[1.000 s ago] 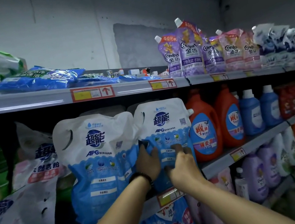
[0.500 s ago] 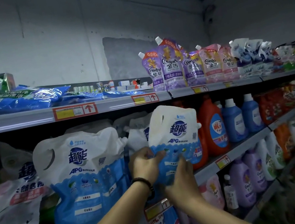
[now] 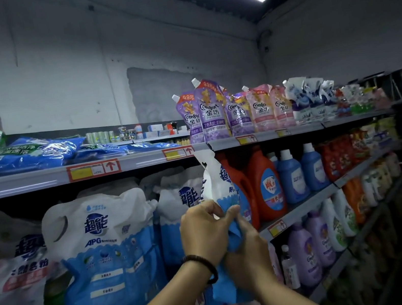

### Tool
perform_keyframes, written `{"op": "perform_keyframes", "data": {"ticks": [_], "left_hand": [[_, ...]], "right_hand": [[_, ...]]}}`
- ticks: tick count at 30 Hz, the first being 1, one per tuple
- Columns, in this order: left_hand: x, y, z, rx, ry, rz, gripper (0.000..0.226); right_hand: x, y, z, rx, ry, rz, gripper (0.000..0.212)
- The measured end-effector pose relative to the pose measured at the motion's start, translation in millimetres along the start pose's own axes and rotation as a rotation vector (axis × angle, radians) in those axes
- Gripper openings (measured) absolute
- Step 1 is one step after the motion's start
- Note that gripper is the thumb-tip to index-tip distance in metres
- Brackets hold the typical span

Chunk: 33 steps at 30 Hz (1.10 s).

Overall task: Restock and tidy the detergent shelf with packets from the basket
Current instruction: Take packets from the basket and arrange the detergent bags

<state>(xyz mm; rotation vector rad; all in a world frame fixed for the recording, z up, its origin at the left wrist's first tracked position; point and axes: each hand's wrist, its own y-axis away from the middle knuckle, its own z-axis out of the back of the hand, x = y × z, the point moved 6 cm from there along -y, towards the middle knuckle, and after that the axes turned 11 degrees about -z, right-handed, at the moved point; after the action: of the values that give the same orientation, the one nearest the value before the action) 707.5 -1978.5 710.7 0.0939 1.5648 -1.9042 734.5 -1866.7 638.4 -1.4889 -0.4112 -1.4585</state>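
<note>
Two hands hold a soft detergent packet (image 3: 218, 187) edge-on before the shelf (image 3: 311, 204).
Left hand (image 3: 204, 232) and right hand (image 3: 249, 259) curl fingers around its crinkled white-and-blue plastic.

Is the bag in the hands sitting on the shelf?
No, the left hand and right hand hold the detergent pouch up in front of the shelf edge, off its board.

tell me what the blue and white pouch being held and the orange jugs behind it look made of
Detergent refill pouch: seemingly thin flexible plastic film, slightly glossy; it crumples and folds where the left hand and right hand grip it. Orange detergent jugs: probably rigid moulded plastic, smooth with a soft sheen; they keep their shape.
</note>
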Motion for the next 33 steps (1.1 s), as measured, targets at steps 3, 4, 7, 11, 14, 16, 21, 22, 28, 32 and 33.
{"op": "perform_keyframes", "data": {"ticks": [3, 4, 7, 11, 14, 16, 21, 22, 28, 32, 33], "left_hand": [[-22.9, 7.8, 6.4, 0.179, 0.073, -0.135, 0.028], [-24.8, 11.3, 10.9, 0.262, 0.157, -0.152, 0.022], [-2.0, 20.4, 45.9, 0.218, 0.186, -0.162, 0.031], [73.0, 60.0, 75.2, 0.198, 0.261, 0.315, 0.088], [81.3, 96.2, 59.6, 0.384, 0.690, 0.650, 0.102], [66.3, 106.0, 55.0, 0.450, 0.902, 0.706, 0.081], [39.6, 102.4, 49.5, 0.474, 1.126, 0.721, 0.089], [34.8, 101.0, 48.8, 0.454, 1.132, 0.681, 0.088], [37.4, 95.2, 47.4, 0.154, 0.986, 0.616, 0.059], [43.6, 86.4, 39.6, 0.104, 0.908, 0.593, 0.047], [44.8, 84.0, 37.9, 0.114, 0.892, 0.579, 0.044]], "right_hand": [[-9.8, 1.4, 24.5, 0.029, -0.143, -0.053, 0.068], [-14.3, 1.1, 34.5, 0.026, -0.258, -0.111, 0.064], [-31.6, 4.1, 57.0, 0.061, -0.550, -0.311, 0.064], [-25.0, 17.6, 77.5, 0.226, -0.699, -0.312, 0.047], [-1.8, 22.6, 93.8, 0.370, -0.736, -0.243, 0.035], [9.7, 22.6, 101.5, 0.418, -0.730, -0.180, 0.040], [16.9, 24.7, 102.4, 0.522, -0.709, -0.158, 0.041], [16.1, 23.7, 100.5, 0.542, -0.701, -0.159, 0.048], [-2.3, 11.3, 90.2, 0.586, -0.303, -0.154, 0.072], [-29.9, -4.0, 76.6, 0.472, -0.274, -0.161, 0.120], [-35.7, -7.0, 72.3, 0.451, -0.318, -0.171, 0.120]]}}
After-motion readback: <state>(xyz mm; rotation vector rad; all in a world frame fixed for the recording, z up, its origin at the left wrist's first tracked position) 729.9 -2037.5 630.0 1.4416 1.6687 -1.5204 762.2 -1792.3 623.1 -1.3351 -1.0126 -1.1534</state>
